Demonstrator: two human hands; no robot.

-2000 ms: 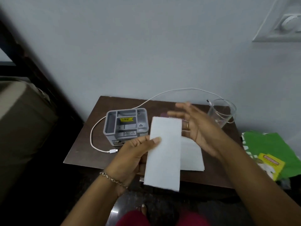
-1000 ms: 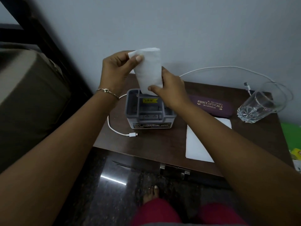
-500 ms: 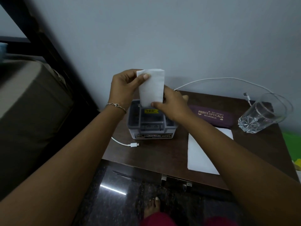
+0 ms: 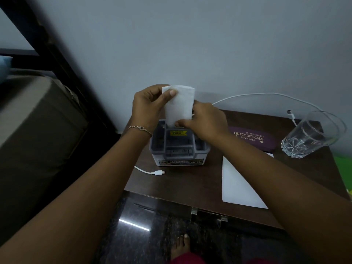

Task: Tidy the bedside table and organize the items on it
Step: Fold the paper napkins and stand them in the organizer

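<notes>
1. A plain grey-blue wall (image 4: 171, 44) fills the top of the view.
2. A dark bed frame (image 4: 47, 46) slants down across the left side, in front of the wall.
3. A brown mattress (image 4: 34, 121) lies on the left, below the frame.
4. A bit of something light blue (image 4: 3, 67) shows at the left edge, above the mattress.
5. The floor (image 4: 133, 244) is dark, speckled and shiny.
6. A bright white streak of light (image 4: 134, 225) shines on the floor.
7. A bare foot (image 4: 180, 244) stands on the floor near the bottom.
8. Some red cloth (image 4: 187, 260) shows just below the foot.
9. Something green (image 4: 342, 166) peeks in at the right edge.
</notes>
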